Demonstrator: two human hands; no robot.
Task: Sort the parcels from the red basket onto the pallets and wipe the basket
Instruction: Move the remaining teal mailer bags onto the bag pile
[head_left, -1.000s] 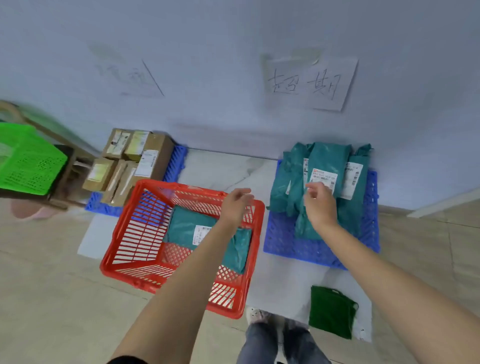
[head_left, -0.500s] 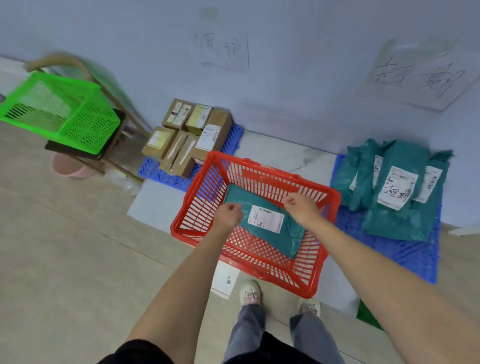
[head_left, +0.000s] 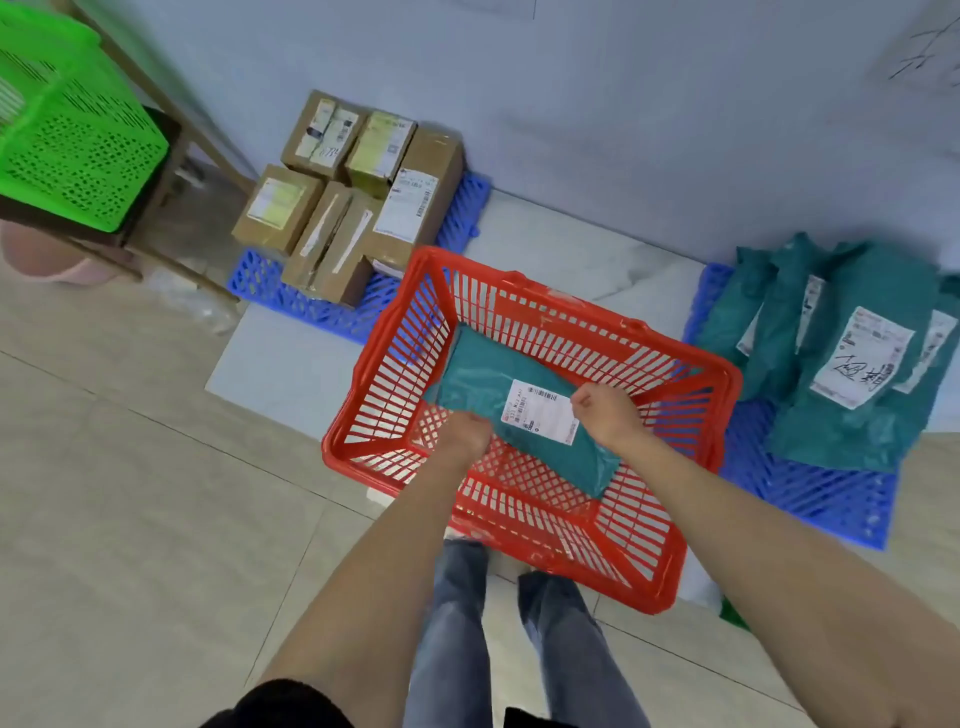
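Both hands were down in the red basket (head_left: 524, 358). The left hand (head_left: 464, 435) gripped the near edge of the last green bag (head_left: 483, 379), and the right hand (head_left: 605, 415) pinched its label side, probably to lift it. More green bags (head_left: 841, 364) lay on the far blue pallet (head_left: 810, 493).

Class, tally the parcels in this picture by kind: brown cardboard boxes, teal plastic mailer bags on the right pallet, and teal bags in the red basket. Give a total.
Brown cardboard boxes on the left blue plastic pallet: 5
Teal plastic mailer bags on the right blue plastic pallet: about 4, overlapping
Teal plastic mailer bag in the red plastic basket: 1
Total: about 10
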